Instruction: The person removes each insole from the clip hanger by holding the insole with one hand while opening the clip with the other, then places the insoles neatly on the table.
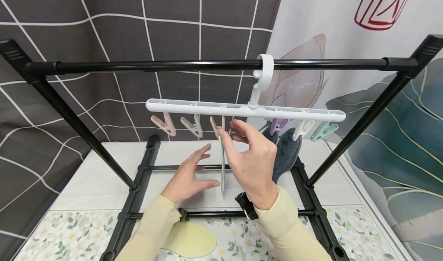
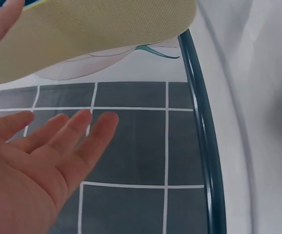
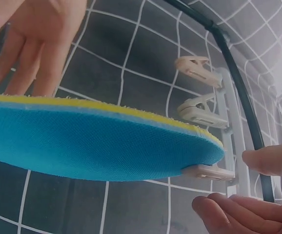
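A thin insole (image 3: 92,141), blue on one face with a yellow edge, hangs from a pink clothespin (image 3: 209,171) on a white clip hanger (image 1: 207,108). Its pale yellow underside (image 2: 116,29) fills the top of the left wrist view. My left hand (image 1: 188,178) is beside the insole's left face, fingers spread and holding nothing. Close to the pink clothespin is my right hand (image 1: 252,159), its thumb and fingers apart, with no grip on the clip in the right wrist view. Another pale yellow insole (image 1: 190,240) lies on the table by my left sleeve.
The hanger hooks over the top bar (image 1: 155,66) of a black rack. Two dark grey insole-shaped pieces (image 1: 286,153) hang on its right side, near a purple clip (image 1: 278,125), a white clip (image 1: 303,129) and a green clip (image 1: 323,130). A gridded dark cloth (image 1: 114,42) hangs behind.
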A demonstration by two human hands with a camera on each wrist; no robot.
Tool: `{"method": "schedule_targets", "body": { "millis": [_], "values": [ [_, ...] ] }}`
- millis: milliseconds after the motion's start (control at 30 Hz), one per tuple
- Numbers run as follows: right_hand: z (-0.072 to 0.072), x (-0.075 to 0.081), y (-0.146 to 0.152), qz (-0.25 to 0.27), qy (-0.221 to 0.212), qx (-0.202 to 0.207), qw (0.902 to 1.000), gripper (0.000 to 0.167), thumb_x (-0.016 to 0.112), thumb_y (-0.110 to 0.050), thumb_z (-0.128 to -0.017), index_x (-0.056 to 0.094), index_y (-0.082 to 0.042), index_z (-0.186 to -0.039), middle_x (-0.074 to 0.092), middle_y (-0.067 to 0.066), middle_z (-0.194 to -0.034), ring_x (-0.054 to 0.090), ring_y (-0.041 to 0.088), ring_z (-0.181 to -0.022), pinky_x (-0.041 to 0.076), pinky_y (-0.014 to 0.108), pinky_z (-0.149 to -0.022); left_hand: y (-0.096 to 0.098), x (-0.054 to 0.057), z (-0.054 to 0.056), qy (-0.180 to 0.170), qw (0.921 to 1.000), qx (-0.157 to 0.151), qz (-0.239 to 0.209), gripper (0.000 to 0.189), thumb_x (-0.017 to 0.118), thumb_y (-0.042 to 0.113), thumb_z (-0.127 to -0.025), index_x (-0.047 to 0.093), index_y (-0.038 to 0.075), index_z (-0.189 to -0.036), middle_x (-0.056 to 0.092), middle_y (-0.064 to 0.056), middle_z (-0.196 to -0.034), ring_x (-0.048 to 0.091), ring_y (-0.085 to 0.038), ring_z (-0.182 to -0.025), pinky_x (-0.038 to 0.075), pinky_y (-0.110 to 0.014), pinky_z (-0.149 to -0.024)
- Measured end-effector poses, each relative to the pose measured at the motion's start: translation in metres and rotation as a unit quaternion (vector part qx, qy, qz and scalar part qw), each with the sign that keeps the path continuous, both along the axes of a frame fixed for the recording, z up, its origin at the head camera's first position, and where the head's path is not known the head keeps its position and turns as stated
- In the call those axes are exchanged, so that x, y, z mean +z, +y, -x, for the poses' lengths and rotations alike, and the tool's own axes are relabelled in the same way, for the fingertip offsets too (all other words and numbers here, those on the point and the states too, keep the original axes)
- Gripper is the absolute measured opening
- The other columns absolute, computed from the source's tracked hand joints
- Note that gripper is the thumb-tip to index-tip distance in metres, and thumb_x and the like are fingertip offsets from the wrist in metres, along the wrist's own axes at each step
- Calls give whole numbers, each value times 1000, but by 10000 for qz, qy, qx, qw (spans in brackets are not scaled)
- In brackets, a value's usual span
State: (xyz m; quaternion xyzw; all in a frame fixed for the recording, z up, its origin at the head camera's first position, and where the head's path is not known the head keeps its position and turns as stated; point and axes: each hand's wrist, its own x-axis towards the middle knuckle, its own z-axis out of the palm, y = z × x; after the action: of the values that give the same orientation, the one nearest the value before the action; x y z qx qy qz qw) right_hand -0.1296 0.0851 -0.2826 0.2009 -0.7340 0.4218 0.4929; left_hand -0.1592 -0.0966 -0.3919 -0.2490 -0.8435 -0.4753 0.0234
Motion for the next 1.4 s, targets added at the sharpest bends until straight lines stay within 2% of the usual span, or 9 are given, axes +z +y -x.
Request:
{"method": "schedule_targets", "body": {
  "millis": [167,233,367,467,700,833,1000,1200,1400],
  "values": [
    [1,0,0,-123,-166,8,9998,27,79,-18,-87,74,2,-104,76,11,-97,74,20,-75,59,24,-76,5,-3,4,-184,9992,-272,-231,107,93,25,-72,30,17,-159,37,-4,-159,50,-22,-135,51,-45,-101],
    [2,0,-1,-165,-217,-10,9996,28,78,-19,-88,74,2,-105,76,12,-97,74,19,-75,59,24,-76,7,-2,4,-207,9990,-311,-262,108,93,26,-72,30,16,-159,37,-3,-159,50,-22,-135,51,-44,-101],
    [4,1,-4,-274,-235,-62,9993,30,79,-21,-87,75,2,-106,76,12,-97,74,18,-76,59,26,-74,13,-1,5,-78,9983,-434,-391,107,94,23,-71,32,21,-158,39,0,-157,50,-22,-134,52,-41,-100],
    [6,2,-6,-371,-194,-73,9991,31,79,-22,-87,75,2,-106,76,12,-96,74,17,-77,60,28,-73,17,0,6,38,9971,-519,-562,106,94,19,-71,33,24,-158,41,2,-156,51,-23,-133,51,-46,-100],
    [9,2,-12,-399,-147,-88,9991,30,79,-22,-88,74,2,-106,76,11,-94,74,16,-76,60,33,-71,20,1,5,305,9983,-227,-438,102,94,28,-71,38,26,-156,56,3,-142,55,-17,-127,51,-46,-100],
    [11,0,-15,-341,-78,-136,9993,30,80,-21,-87,74,2,-105,76,10,-91,73,17,-75,60,32,-70,22,0,6,366,9983,-166,-421,101,93,27,-72,37,27,-156,58,3,-141,55,-15,-126,51,-44,-100],
    [12,-1,-19,-335,31,-243,9991,30,80,-21,-87,73,2,-105,74,10,-85,73,18,-75,60,32,-70,25,-2,7,407,9982,-164,-399,96,92,25,-74,40,21,-155,57,2,-142,58,-17,-123,53,-35,-97],
    [10,0,-22,-365,97,-283,9989,29,79,-21,-88,72,2,-104,72,10,-84,73,21,-76,60,33,-71,29,-4,7,384,9977,-204,-515,83,88,18,-78,45,17,-149,60,1,-135,65,-19,-111,56,-32,-91],
    [11,0,-22,-350,122,-335,9988,28,80,-20,-87,72,2,-103,72,9,-83,72,19,-75,59,33,-69,32,-4,5,303,9969,-238,-685,77,88,14,-77,49,14,-144,61,0,-132,65,-19,-111,55,-29,-91]
  ]
}}
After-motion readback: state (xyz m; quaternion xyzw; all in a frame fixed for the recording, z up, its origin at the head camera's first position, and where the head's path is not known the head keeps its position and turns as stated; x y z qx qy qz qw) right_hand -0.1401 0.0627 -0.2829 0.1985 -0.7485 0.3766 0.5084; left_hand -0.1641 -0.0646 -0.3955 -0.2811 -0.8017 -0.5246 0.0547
